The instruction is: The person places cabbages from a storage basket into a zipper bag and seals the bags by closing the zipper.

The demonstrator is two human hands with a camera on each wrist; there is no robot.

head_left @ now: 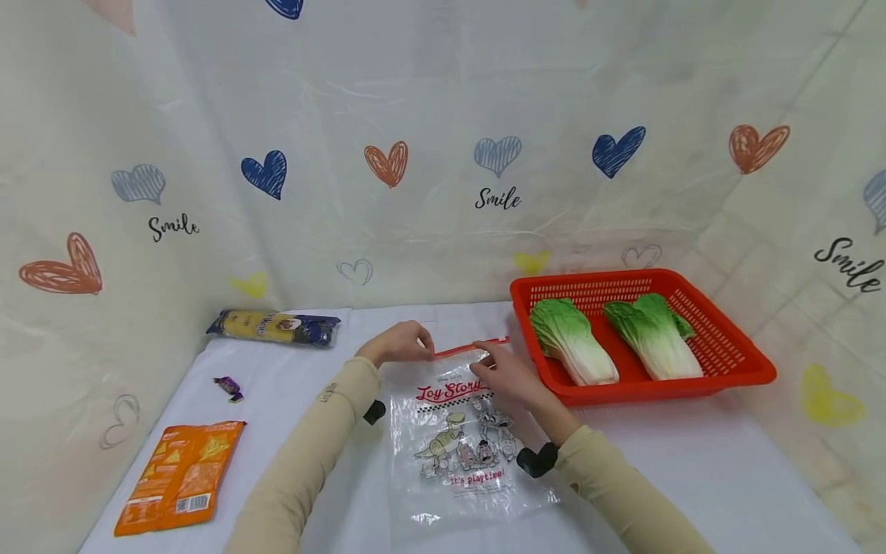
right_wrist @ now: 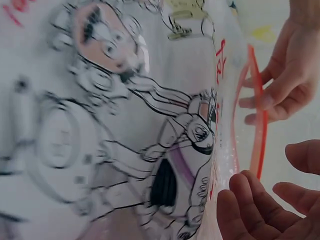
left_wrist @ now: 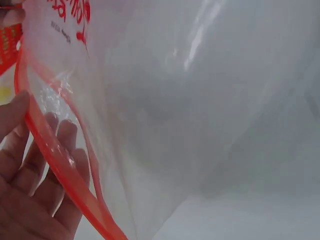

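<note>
Here, in the head view, a clear plastic bag with red lettering and cartoon figures lies in the lower middle of the frame on the white table. The left hand is at the upper left of its mouth and the right hand at the upper right, both at the red strip along the edge. Right of the hands stands a red basket holding two Chinese cabbages. At the left of the frame lie a blue and yellow packet, a small purple wrapped sweet below it, and an orange packet at the lower left.

In the left wrist view, the bag fills most of the frame, its mouth parted at the left. The left hand, at the lower left, has its thumb on the red strip and its other fingers spread beyond it, pinching the edge.

In the right wrist view, the printed figures take up the left and middle. The right hand, at the lower right, has its fingers loosely bent, with the thumb well apart from them; the fingertips are at the strip's lower end, and whether they press it I cannot tell. The left hand appears at the upper right, with the edge between its thumb and fingers.
</note>
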